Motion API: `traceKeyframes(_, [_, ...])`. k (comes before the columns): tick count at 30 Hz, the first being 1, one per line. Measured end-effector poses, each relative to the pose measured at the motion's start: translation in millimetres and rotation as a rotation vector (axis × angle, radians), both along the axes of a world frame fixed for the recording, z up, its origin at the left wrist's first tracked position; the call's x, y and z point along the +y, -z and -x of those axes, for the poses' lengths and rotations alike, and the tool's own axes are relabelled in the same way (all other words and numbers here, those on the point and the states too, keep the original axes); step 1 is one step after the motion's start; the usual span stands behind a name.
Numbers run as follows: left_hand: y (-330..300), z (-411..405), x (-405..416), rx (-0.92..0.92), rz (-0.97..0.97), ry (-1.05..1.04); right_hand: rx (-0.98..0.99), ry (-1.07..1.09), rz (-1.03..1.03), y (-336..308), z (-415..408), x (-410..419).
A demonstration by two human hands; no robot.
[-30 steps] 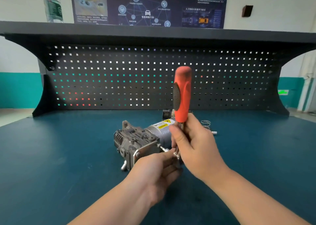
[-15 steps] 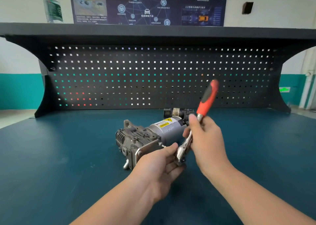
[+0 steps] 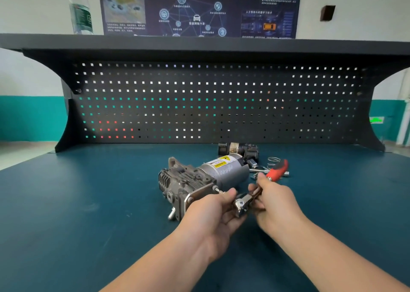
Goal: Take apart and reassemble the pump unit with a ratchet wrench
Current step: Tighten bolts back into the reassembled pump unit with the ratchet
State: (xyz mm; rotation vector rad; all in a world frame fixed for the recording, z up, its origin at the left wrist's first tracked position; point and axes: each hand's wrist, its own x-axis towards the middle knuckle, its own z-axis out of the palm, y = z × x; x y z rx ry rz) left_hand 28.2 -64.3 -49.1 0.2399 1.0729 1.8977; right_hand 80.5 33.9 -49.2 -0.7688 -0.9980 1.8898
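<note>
A grey metal pump unit (image 3: 199,180) with a yellow warning label lies on its side on the blue bench top (image 3: 88,203). My right hand (image 3: 277,205) grips the shaft of a ratchet wrench (image 3: 276,173) with a red handle that points away to the right, low over the bench. The wrench's chrome head (image 3: 243,204) sits just in front of the pump's mounting plate. My left hand (image 3: 213,216) holds the wrench head with its fingertips, beside a bolt sticking out of the plate. What the head is seated on is hidden.
Behind the pump lie a dark removed pump part (image 3: 239,149), a coil spring (image 3: 274,160) and small metal pieces (image 3: 257,170). A black pegboard (image 3: 210,103) closes off the back of the bench. A plastic bottle (image 3: 81,9) stands on the shelf above.
The wrench handle has swung from upright down to the right, now lying low over the bench. My left hand has stayed at the wrench head by the pump's plate.
</note>
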Motion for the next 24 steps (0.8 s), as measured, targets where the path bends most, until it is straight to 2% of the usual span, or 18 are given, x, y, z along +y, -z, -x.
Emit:
traceKeyframes(5, [-1, 2, 3, -0.050, -0.068, -0.098, -0.047, 0.073, -0.351, -10, -1, 0])
traceKeyframes(7, [0, 3, 4, -0.097, -0.092, -0.120, -0.067, 0.079, -0.430, -10, -2, -2])
traceKeyframes(12, [5, 3, 5, -0.111, -0.105, -0.106, -0.128, 0.033, -0.413, -14, -4, 4])
traceKeyframes(15, [7, 0, 2, -0.054, -0.043, 0.009, -0.192, -0.042, -0.318, -18, -11, 21])
traceKeyframes(18, [8, -11, 0, 0.158, 0.019, 0.045, -0.221, -0.099, -0.154, -21, -27, 45])
traceKeyframes(21, [-3, -8, 8, 0.463, 0.037, -0.220, -0.159, -0.063, 0.009, -18, -37, 65])
traceKeyframes(23, [-15, 1, 26, 0.887, 0.141, -0.339, -0.069, 0.019, 0.107, -19, -39, 72])
traceKeyframes(24, [-20, 4, 42, 1.186, 0.267, -0.344, -0.025, 0.077, 0.155, -19, -40, 75])
